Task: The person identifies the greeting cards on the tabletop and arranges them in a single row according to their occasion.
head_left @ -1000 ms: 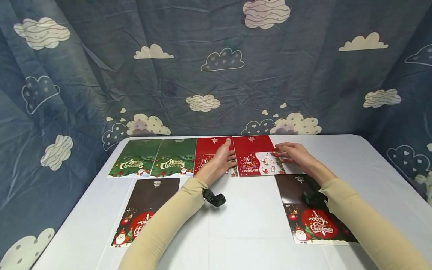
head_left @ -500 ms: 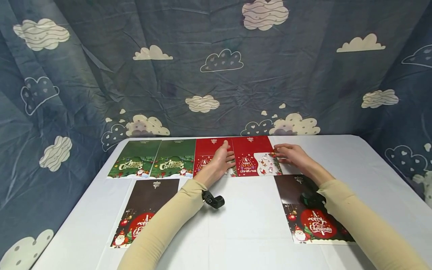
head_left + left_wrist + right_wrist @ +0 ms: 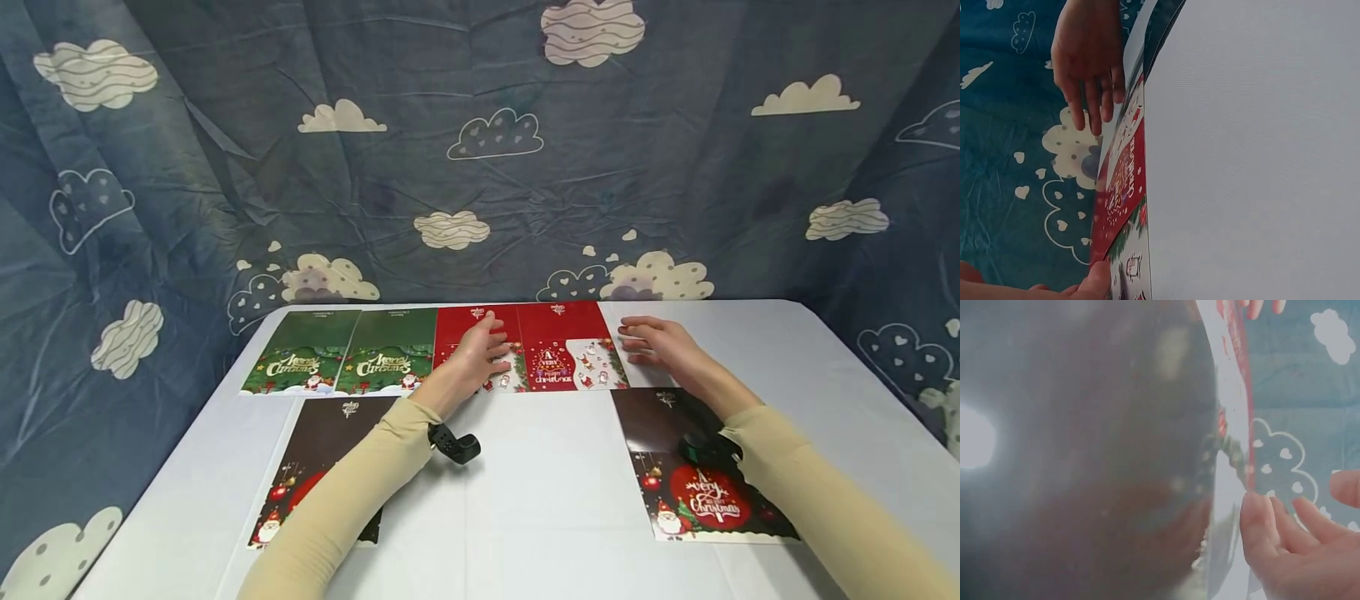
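Two red Christmas cards lie side by side at the back middle of the table in the head view. My left hand [image 3: 476, 354] is over the left red card [image 3: 453, 323], its fingers relaxed and spread, partly covering the print. To the right of the right red card [image 3: 558, 354], my right hand [image 3: 660, 346] has loosely bent fingers just off that card's right edge. Neither hand holds anything. In the left wrist view, the right hand [image 3: 1088, 56] hangs fingers-down beyond the red card [image 3: 1124, 181]. The right wrist view shows bent right fingers [image 3: 1260, 519] beside a dark glossy surface.
Two green Christmas cards [image 3: 300, 367] lie left of the red ones. A dark brown card [image 3: 337, 429] sits front left, partly under the left sleeve; another [image 3: 697, 492] lies front right, under the right arm. A cloud-print curtain [image 3: 495, 192] hangs behind the white table [image 3: 540, 475].
My left hand has moved left, off the joint between the red cards. The right hand has drawn slightly right, away from the card's edge. The right red card now lies straighter beside the left one.
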### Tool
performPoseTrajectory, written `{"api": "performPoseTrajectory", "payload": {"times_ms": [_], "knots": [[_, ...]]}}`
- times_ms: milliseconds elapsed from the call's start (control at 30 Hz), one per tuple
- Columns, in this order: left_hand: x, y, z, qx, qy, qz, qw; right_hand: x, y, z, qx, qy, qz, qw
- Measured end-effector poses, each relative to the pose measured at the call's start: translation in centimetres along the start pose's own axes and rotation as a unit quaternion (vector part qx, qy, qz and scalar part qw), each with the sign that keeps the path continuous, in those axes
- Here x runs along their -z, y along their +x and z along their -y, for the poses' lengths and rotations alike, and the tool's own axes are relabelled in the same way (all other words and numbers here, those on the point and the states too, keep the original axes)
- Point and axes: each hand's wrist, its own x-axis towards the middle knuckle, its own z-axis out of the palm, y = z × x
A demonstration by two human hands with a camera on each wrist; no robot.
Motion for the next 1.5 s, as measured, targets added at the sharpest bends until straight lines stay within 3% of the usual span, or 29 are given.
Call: {"api": "performPoseTrajectory", "payload": {"times_ms": [267, 767, 933, 1233, 1500], "knots": [[0.6, -1.9, -0.3, -0.027, 0.042, 0.03, 0.9983, -0.1, -2.2, 1.2, 0.026, -0.013, 0.013, 0.999], [1.2, -7.1, 0.7, -0.036, 0.074, 0.077, 0.9936, 0.4, -7.9, 1.5, 0.075, -0.027, 0.053, 0.995], [0.5, -8.4, 1.8, -0.021, 0.068, 0.093, 0.9932, 0.9, -9.8, 0.7, 0.083, 0.015, 0.08, 0.993], [-1.3, -9.7, 3.9, 0.035, 0.023, 0.135, 0.99, 1.9, -13.0, -0.1, 0.05, -0.034, 0.06, 0.996], [-3.3, -10.5, 5.7, 0.053, 0.012, 0.154, 0.9867, 3.9, -15.1, -1.8, 0.033, -0.038, 0.056, 0.997]]}}
